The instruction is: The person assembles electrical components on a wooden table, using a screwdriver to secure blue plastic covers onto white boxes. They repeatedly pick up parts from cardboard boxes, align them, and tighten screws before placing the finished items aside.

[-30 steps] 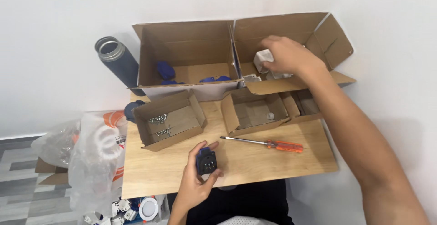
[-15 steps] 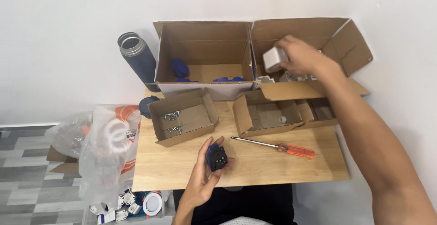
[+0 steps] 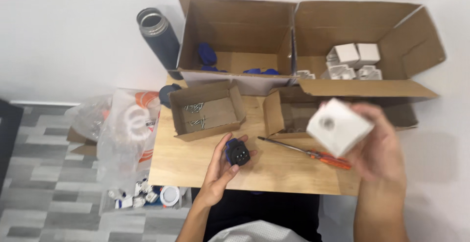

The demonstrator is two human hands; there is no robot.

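Hands (image 3: 223, 166) raised, gripping box (image 3: 339, 126)

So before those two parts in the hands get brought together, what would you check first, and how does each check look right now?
1. Left hand grips the black plug insert: ok.
2. Right hand grips the white housing: ok.
3. Insert's pin face shows toward the camera: ok.
4. Housing's opening faces the insert: cannot tell, it is blurred.
5. Screwdriver lies within reach on the table: ok.
6. Screws are in the small box: ok.
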